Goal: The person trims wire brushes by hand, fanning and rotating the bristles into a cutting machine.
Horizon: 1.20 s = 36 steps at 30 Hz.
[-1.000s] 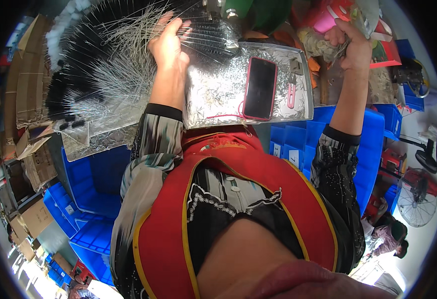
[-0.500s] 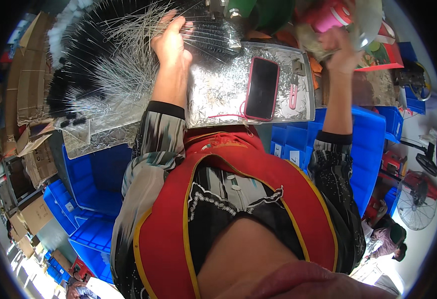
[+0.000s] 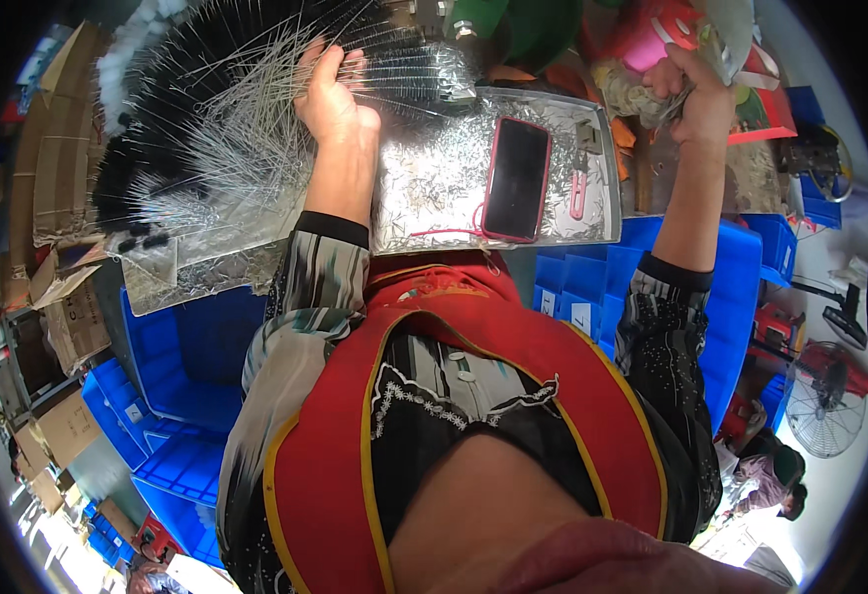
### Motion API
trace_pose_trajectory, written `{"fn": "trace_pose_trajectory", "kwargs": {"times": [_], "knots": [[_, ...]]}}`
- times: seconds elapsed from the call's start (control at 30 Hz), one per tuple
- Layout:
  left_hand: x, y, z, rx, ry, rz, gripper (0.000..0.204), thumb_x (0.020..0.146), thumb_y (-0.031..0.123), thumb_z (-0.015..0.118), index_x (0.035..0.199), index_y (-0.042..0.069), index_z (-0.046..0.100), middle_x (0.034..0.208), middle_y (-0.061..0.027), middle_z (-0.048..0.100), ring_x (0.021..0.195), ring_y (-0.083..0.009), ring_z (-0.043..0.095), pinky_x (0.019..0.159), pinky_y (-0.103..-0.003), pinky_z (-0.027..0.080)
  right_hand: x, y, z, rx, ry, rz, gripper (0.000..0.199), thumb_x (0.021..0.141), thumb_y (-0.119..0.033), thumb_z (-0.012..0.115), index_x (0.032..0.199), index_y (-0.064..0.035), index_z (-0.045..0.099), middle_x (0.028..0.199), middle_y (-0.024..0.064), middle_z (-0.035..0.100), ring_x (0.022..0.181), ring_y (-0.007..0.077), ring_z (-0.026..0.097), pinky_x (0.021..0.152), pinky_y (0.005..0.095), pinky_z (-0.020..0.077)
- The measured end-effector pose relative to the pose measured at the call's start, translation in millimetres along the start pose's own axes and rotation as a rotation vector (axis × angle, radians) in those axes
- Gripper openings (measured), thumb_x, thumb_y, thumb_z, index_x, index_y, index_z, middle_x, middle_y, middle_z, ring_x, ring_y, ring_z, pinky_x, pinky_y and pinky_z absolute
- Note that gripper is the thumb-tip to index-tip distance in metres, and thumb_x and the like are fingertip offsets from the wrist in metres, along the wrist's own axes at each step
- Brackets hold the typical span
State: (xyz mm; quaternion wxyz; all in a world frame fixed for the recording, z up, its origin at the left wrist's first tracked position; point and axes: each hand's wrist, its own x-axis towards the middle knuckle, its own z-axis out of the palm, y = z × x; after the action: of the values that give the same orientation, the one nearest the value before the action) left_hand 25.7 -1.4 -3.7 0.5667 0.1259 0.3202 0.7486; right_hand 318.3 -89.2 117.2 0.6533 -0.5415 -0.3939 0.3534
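Where the red apron with yellow piping (image 3: 473, 436) fills the lower part of the view, stacked blue plastic crates (image 3: 191, 396) are seen just beyond it on the left, and a further blue plastic bin (image 3: 736, 297) is seen on the right under the right forearm; what they hold cannot be told. Beyond the apron, a shallow silver metal tray (image 3: 434, 188) is set on the bench, and it is strewn with small silvery metal bits; a black smartphone in a red case (image 3: 516, 178) and a small pink clip (image 3: 576, 195) are laid flat in it, with a thin red cord trailing from the phone. Farther out on the left, a heap of thin silver wire stems with black bristle ends (image 3: 206, 119) is spread like a fan over the tray's left end and the foil-covered bench. The left hand (image 3: 333, 97) is laid on this heap with its fingers spread apart, pressing on the wires at the heap's right side. Farther right, the right hand (image 3: 696, 94) is raised and closed around a clear plastic bag of pale small pieces (image 3: 637, 91), which is held just left of the fist, above the tray's far right corner.
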Motion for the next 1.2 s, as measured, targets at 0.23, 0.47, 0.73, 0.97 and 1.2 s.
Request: {"fn": "trace_pose_trajectory", "kwargs": {"times": [0.23,0.47,0.73,0.97,1.2], "knots": [[-4.9,1.6,3.2,0.014,0.004,0.023,0.028,0.071,-0.005,0.056,0.099,-0.004,0.052,0.087,-0.0128,0.055,0.064,-0.0241,0.059,0.055,-0.030,0.052,-0.5,-9.4,1.2,-0.096,-0.022,-0.002,0.023,0.073,-0.007,0.054,0.053,-0.0023,0.045,0.049,0.0048,0.037,0.049,0.0181,0.044,0.057,0.0324,0.0409],[-6.8,1.4,5.0,0.018,0.015,0.009,0.029,0.070,-0.005,0.056,0.099,-0.003,0.052,0.086,-0.0126,0.056,0.063,-0.0237,0.059,0.053,-0.028,0.051,-9.1,-3.0,6.3,-0.075,0.022,-0.131,0.016,0.069,-0.005,0.057,0.056,0.0016,0.050,0.047,0.0069,0.044,0.043,0.0190,0.048,0.050,0.0325,0.0446],[-1.8,-2.3,0.8,0.045,-0.082,0.013,0.033,0.071,-0.006,0.057,0.102,-0.006,0.049,0.078,-0.0180,0.059,0.060,-0.0225,0.060,0.054,-0.028,0.051,-2.0,23.3,-5.5,0.098,-0.012,-0.106,0.017,0.068,-0.004,0.057,0.054,0.0024,0.049,0.044,0.0071,0.041,0.042,0.0199,0.046,0.051,0.0339,0.0426],[2.0,-5.7,-1.2,0.014,-0.051,0.025,0.030,0.071,-0.006,0.056,0.101,-0.005,0.050,0.077,-0.0177,0.060,0.061,-0.0227,0.060,0.053,-0.028,0.050,7.1,-13.5,-6.7,-0.089,-0.040,0.072,0.027,0.074,-0.013,0.054,0.052,-0.0034,0.043,0.050,0.0049,0.038,0.051,0.0179,0.043,0.059,0.0310,0.0400],[0.6,-4.0,1.0,0.026,-0.034,0.009,0.030,0.071,-0.006,0.057,0.101,-0.004,0.050,0.076,-0.0158,0.060,0.059,-0.0218,0.060,0.049,-0.025,0.047,-6.2,-4.6,4.8,-0.045,0.012,-0.203,0.015,0.068,-0.003,0.057,0.056,0.0025,0.051,0.045,0.0074,0.041,0.043,0.0194,0.046,0.049,0.0332,0.0427]]}}
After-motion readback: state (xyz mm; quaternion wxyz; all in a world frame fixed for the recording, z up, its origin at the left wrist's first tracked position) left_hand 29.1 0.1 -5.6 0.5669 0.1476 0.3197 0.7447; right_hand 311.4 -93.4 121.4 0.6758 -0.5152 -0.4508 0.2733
